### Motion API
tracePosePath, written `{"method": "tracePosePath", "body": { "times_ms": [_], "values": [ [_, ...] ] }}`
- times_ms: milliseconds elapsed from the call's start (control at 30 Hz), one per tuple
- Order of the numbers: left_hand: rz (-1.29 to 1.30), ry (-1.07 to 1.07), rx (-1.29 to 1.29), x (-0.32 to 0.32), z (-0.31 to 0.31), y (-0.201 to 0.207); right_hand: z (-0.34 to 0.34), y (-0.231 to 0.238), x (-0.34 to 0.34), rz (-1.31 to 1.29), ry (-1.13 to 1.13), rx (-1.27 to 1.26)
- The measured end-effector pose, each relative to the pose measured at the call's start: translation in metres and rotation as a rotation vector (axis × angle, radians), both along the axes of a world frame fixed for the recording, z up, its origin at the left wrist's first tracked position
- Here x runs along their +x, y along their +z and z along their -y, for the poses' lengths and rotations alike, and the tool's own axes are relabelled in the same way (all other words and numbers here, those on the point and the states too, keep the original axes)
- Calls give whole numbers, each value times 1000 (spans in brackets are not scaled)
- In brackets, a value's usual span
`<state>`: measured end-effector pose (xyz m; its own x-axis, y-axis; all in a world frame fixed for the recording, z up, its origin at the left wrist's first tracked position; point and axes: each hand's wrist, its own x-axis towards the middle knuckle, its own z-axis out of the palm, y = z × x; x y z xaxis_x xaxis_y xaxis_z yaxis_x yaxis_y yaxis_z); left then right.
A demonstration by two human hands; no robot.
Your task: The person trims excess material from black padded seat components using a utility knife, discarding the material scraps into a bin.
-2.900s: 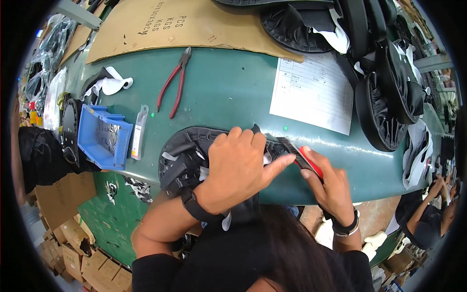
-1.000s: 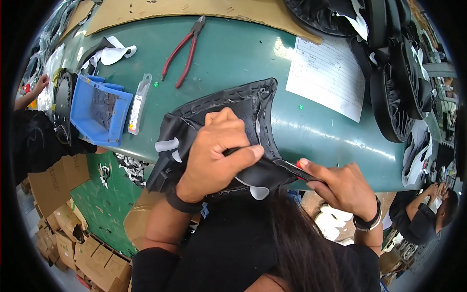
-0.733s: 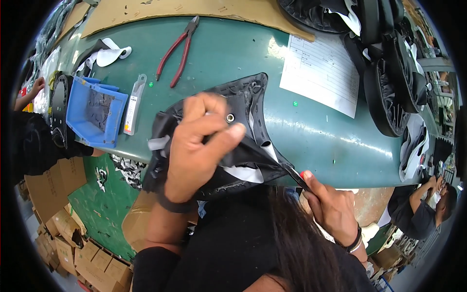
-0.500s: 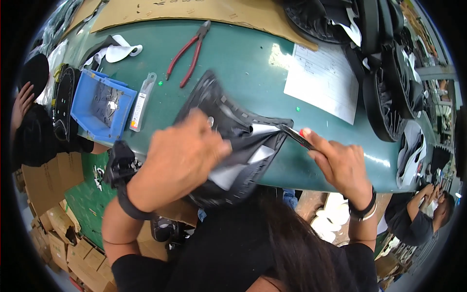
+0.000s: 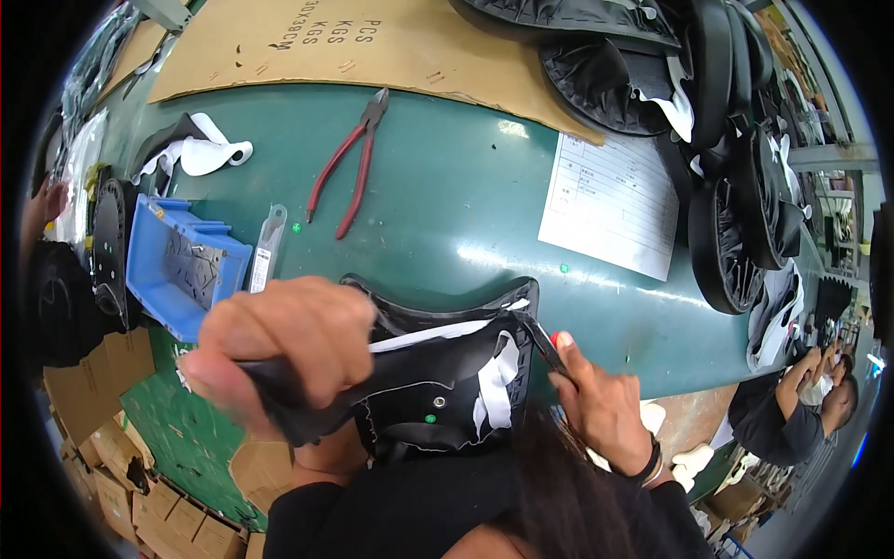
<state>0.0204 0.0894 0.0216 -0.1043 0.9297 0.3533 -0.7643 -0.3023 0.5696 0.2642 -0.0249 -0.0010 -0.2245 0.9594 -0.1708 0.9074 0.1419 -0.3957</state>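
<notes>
At the far left a person in dark clothing (image 5: 60, 303) stands by the workbench, above brown cartons (image 5: 186, 522) on a green floor (image 5: 158, 405). A blue bin (image 5: 147, 265) sits near the left end of the green tabletop (image 5: 447, 214). The left hand (image 5: 298, 335) is clenched around loose black material of the black panel (image 5: 410, 415), which lies at the near edge. Beyond it, red-handled pliers (image 5: 365, 166) rest below a cardboard sheet (image 5: 372, 56). The right hand (image 5: 605, 410) has its fingers wrapped around a cutter (image 5: 540, 337), its tip at the panel's far right corner. Farther right come a printed paper (image 5: 610, 205), heaped black padded pieces (image 5: 712, 84) and another person (image 5: 787, 410).
</notes>
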Motion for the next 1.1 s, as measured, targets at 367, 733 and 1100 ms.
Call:
{"method": "tracePosePath", "body": {
  "times_ms": [367, 733, 1100],
  "values": [
    [-1225, -425, -19, 16, 4, -24, 3, 6, -11, -260, -116, 57],
    [-1544, -293, 252, 17, 21, -36, -16, 4, 6, -392, -151, 189],
    [-118, -944, 713, -34, -5, -26, 2, -19, 12, -274, -74, 111]
  ]
}}
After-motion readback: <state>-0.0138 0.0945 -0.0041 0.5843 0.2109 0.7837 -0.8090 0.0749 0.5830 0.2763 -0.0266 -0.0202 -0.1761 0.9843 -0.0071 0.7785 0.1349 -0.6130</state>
